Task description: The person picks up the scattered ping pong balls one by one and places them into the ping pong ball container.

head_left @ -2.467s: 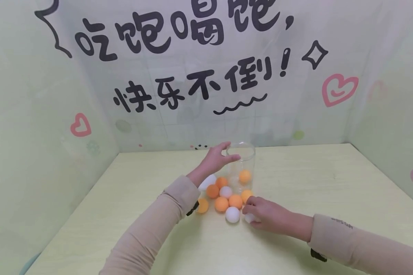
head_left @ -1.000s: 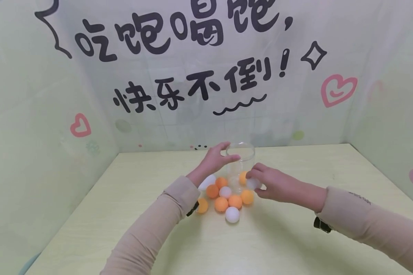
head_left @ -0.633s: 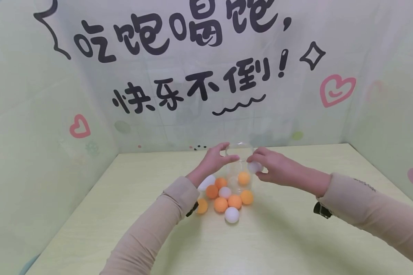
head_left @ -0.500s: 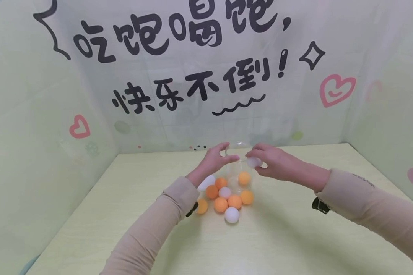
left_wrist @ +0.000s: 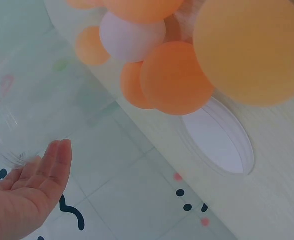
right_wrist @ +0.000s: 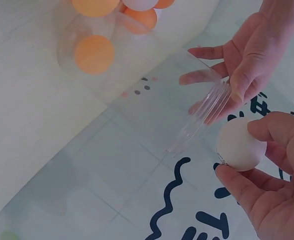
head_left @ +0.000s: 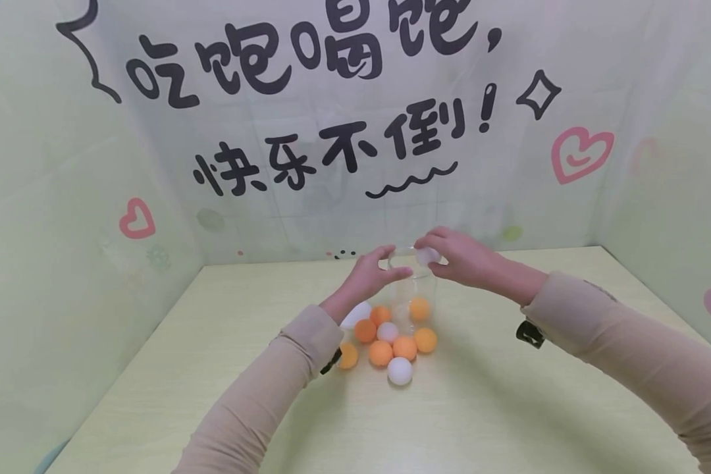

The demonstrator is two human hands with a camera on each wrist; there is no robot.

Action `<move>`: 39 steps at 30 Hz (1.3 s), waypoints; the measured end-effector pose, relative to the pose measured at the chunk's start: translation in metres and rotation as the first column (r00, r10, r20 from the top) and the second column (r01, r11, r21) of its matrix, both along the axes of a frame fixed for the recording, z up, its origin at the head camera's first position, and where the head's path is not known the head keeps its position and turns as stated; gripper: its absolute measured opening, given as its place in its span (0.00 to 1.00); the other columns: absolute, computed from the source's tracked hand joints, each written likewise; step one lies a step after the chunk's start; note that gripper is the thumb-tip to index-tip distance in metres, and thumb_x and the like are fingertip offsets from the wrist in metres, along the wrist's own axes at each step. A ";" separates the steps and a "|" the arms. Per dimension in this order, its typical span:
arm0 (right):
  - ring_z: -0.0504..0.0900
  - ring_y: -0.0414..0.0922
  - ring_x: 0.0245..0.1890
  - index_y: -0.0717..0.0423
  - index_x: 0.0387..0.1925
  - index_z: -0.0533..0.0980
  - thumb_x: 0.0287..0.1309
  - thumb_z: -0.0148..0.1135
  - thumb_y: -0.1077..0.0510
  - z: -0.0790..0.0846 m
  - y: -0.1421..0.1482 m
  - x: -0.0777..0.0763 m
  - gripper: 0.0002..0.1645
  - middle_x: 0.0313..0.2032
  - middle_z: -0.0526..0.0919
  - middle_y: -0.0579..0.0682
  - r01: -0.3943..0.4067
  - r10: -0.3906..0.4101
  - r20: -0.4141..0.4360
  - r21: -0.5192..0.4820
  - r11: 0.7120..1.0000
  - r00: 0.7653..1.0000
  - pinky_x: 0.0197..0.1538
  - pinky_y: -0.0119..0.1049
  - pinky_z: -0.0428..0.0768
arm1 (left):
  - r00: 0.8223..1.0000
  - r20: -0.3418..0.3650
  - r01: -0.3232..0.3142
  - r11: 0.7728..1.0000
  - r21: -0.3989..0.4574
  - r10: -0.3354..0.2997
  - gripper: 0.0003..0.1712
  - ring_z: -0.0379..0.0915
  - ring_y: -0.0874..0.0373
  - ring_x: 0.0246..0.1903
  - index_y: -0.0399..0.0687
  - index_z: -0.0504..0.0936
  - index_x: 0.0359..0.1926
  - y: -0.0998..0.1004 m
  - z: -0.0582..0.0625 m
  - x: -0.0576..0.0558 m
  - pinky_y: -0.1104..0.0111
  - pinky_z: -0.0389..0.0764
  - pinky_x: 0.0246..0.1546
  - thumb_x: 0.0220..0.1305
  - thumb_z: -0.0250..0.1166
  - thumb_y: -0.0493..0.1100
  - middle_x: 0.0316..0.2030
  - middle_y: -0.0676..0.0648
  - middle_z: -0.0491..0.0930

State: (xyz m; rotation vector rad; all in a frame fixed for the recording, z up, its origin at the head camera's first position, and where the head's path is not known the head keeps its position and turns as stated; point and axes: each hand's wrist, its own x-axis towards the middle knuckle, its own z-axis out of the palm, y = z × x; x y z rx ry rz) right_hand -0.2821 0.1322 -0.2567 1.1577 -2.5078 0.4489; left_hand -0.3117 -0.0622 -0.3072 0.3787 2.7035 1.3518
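Note:
A clear plastic jar (head_left: 413,289) stands upright on the table with one orange ping-pong ball (head_left: 419,309) inside. My left hand (head_left: 374,273) holds it near the rim, the thumb in front and the fingers behind. Between thumb and fingers, my right hand (head_left: 465,258) pinches a white ping-pong ball (right_wrist: 241,144) at the right of the jar's rim. In front of the jar lie several orange balls (head_left: 380,353) and two white ones, the nearest white ball (head_left: 399,371) closest to me. The left wrist view shows a round white lid (left_wrist: 221,137) behind the loose balls.
The pale wooden table (head_left: 509,408) reaches back to a printed cloth wall (head_left: 308,217) with dark lettering. Similar cloth sides stand at left and right. A black strap (head_left: 530,334) hangs under the right sleeve.
My right hand has lifted the white ball from the table beside the pile up to the jar's rim, lately moving up and left. My left hand stays at the jar.

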 end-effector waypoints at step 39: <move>0.76 0.53 0.45 0.66 0.46 0.76 0.53 0.58 0.66 0.001 -0.013 -0.025 0.16 0.44 0.80 0.59 0.050 -0.094 0.211 0.205 0.977 0.973 0.50 0.46 0.74 | 1.000 -0.011 0.011 1.000 0.002 -0.011 0.44 0.63 0.49 0.60 0.48 0.58 0.68 0.000 0.001 0.001 0.56 0.66 0.59 0.54 0.64 0.58 0.65 0.45 0.61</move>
